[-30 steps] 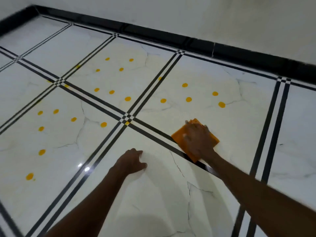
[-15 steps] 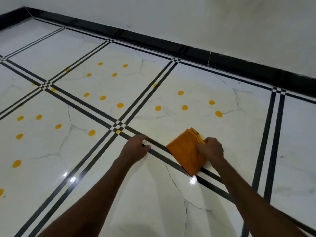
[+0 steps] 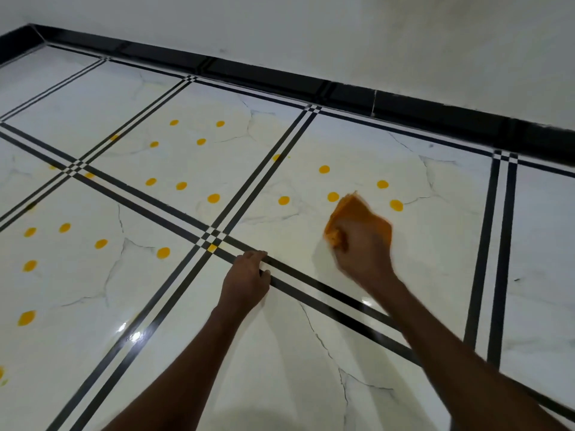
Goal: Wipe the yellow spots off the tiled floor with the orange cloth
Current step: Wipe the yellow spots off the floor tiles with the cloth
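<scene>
Fingers of the right hand (image 3: 362,247) are curled round the orange cloth (image 3: 354,213), bunching it; the whole hand is motion-blurred, so single fingers cannot be told apart. Cloth sits on the tiled floor (image 3: 280,353), its free part fanning out ahead of the knuckles, toward the wall.

Yellow spots nearest those fingers: one spot (image 3: 333,196) just beside the cloth's far-left edge, one (image 3: 396,205) near its right, one (image 3: 382,184) beyond it, one (image 3: 324,169) farther toward the wall, one (image 3: 283,200) to the left. All lie on the same tile as the cloth.

Left hand (image 3: 247,283) rests on the floor, fingers loosely curled and close together, tips touching the double black border line (image 3: 311,287) that runs between the two hands. It holds nothing.

Edges: a second double black line (image 3: 490,244) runs well to the right of the cloth-holding fingers; bare white tile lies between. Black skirting (image 3: 342,91) and the white wall (image 3: 311,35) stand far beyond the fingers.

Further spots are scattered on the tiles to the left of the left hand's fingers, e.g. (image 3: 163,252) and (image 3: 213,198); one small spot (image 3: 212,247) sits at the line crossing, just beyond the left fingertips.
</scene>
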Demonstrator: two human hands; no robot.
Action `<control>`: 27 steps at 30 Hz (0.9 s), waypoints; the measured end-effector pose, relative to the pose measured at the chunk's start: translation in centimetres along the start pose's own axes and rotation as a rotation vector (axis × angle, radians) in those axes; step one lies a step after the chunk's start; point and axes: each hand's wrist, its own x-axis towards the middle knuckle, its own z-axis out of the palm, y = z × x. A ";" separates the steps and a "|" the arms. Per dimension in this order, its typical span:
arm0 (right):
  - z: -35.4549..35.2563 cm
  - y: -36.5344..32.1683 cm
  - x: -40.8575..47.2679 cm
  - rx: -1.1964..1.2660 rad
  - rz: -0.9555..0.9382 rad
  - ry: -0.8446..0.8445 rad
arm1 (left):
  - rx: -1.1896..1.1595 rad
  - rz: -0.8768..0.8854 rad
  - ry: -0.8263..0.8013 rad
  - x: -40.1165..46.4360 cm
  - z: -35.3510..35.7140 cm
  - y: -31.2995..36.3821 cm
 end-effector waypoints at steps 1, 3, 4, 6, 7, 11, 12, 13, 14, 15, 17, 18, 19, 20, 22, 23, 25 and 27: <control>1.8 -0.1 -0.7 -0.039 0.000 -0.125 | 0.026 0.008 -0.029 -0.1 0.2 0.3; 5.3 0.8 -1.8 -0.182 -0.017 -0.195 | 0.088 0.011 -0.067 -0.1 0.5 0.5; 6.8 1.6 -1.8 -0.280 -0.071 -0.170 | 0.120 0.003 -0.070 -0.1 0.6 0.3; 8.4 4.0 -0.6 -0.426 -0.115 -0.218 | 0.183 -0.003 -0.070 -0.1 0.9 -0.3; 8.6 5.6 0.0 -0.449 -0.105 -0.238 | 0.209 0.008 -0.077 -0.1 1.2 -0.7; 7.6 8.1 -1.4 -0.432 0.180 -0.065 | 0.275 0.039 -0.138 -0.7 1.2 -2.1; 7.5 7.3 -2.8 -0.430 0.260 -0.015 | 0.283 0.035 -0.155 -0.8 1.1 -2.3; 8.1 6.2 -4.4 -0.422 0.297 -0.004 | 0.284 0.033 -0.164 -0.8 1.1 -2.4; 8.7 4.8 -5.7 -0.414 0.279 -0.013 | 0.283 0.037 -0.167 -0.9 1.2 -2.4; 9.7 3.4 -6.0 -0.396 0.189 -0.062 | 0.284 0.042 -0.168 -1.0 1.3 -2.5; 11.6 1.8 -2.9 -0.405 -0.100 -0.168 | 0.305 0.049 -0.160 -1.0 1.1 -2.9; 12.0 1.9 0.1 -0.415 -0.183 -0.209 | 0.318 0.051 -0.151 -0.9 1.0 -3.1; 12.1 2.5 2.9 -0.415 -0.180 -0.221 | 0.326 0.046 -0.132 -0.8 0.7 -3.5; 12.0 3.3 5.1 -0.426 -0.108 -0.196 | 0.330 0.026 -0.104 -0.7 0.4 -4.3; 11.2 4.8 6.3 -0.433 0.116 -0.105 | 0.326 -0.045 -0.015 -0.7 -0.5 -5.7; 11.1 4.8 5.1 -0.438 0.164 -0.044 | 0.313 -0.094 0.027 -1.0 -1.0 -6.4; 12.4 1.8 0.8 -0.415 0.114 -0.008 | 0.275 -0.203 0.051 -2.1 -2.3 -8.4; 15.0 -1.8 -3.0 -0.379 -0.135 -0.106 | 0.243 -0.267 -0.019 -3.1 -2.8 -10.3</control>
